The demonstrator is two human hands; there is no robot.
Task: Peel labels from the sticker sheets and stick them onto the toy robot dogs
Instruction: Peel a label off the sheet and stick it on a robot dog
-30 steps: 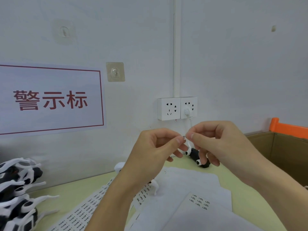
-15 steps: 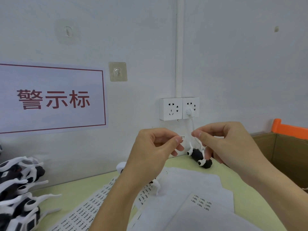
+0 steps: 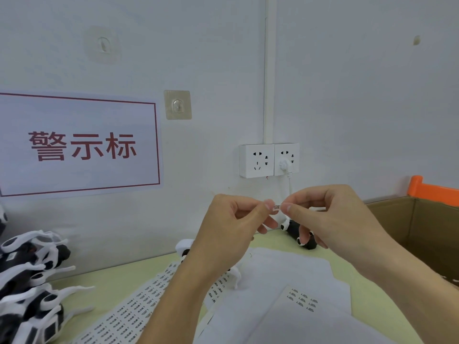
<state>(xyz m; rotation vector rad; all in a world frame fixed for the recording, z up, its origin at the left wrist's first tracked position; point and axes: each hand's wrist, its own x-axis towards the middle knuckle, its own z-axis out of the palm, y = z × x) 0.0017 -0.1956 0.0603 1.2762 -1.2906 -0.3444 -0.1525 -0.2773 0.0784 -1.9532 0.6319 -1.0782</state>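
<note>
Pinching tiny paper label, left hand, right hand

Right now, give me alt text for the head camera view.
Both hands, left and right, pinch a small label above a table with sticker sheets. Toy dogs are piled at left.

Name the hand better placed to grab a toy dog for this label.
Right, probably. Both hands pinch the label, but the right hand hovers directly above the black-and-white dog; the left hand is farther away.
</note>
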